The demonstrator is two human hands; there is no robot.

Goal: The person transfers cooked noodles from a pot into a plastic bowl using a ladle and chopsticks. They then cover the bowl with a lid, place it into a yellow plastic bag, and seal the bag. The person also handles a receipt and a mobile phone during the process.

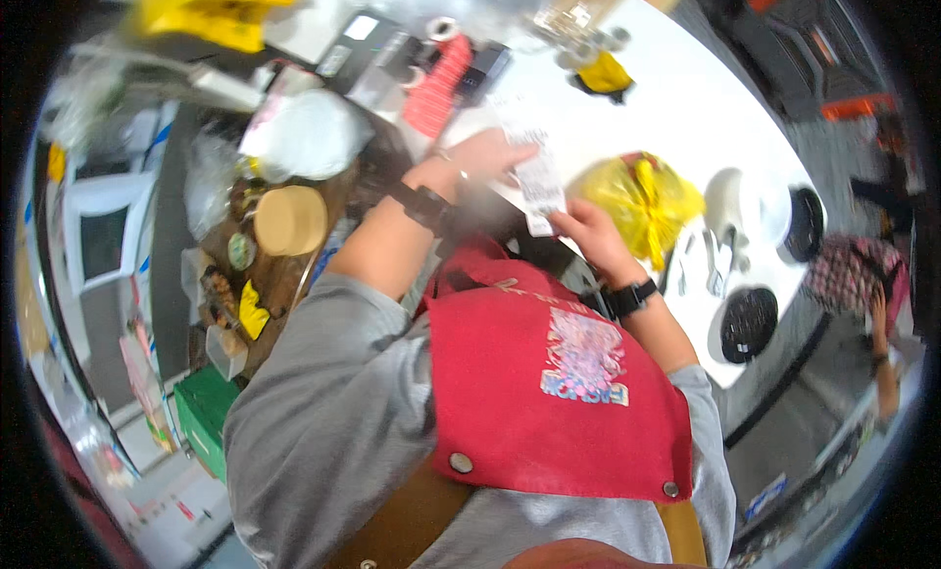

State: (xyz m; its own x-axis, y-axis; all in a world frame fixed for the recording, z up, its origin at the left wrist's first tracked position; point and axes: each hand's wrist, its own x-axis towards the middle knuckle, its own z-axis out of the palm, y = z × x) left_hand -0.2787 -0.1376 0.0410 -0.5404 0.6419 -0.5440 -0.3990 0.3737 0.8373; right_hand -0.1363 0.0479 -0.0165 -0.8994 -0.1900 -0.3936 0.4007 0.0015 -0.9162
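Observation:
A long white paper slip [539,179] with printed writing hangs between my two hands above the edge of the white table [698,98]. My right hand [592,234] pinches its lower end between thumb and fingers. Near the slip's middle, my left hand [489,154] reaches across, fingers at its left edge; whether they grip it is blurred. Just right of the slip, a knotted yellow plastic bag [643,201] rests on the table. Behind my left hand lies a roll-like thing in red netting [439,84], beside dark boxes [360,51].
Black trays [748,325], white plastic cutlery [717,264] and a small yellow-and-black bundle [605,75] are on the table. At left, a wooden surface holds a round tan container [290,220] and a yellow wrapper [252,310]. Another person's hand [878,312] shows at far right.

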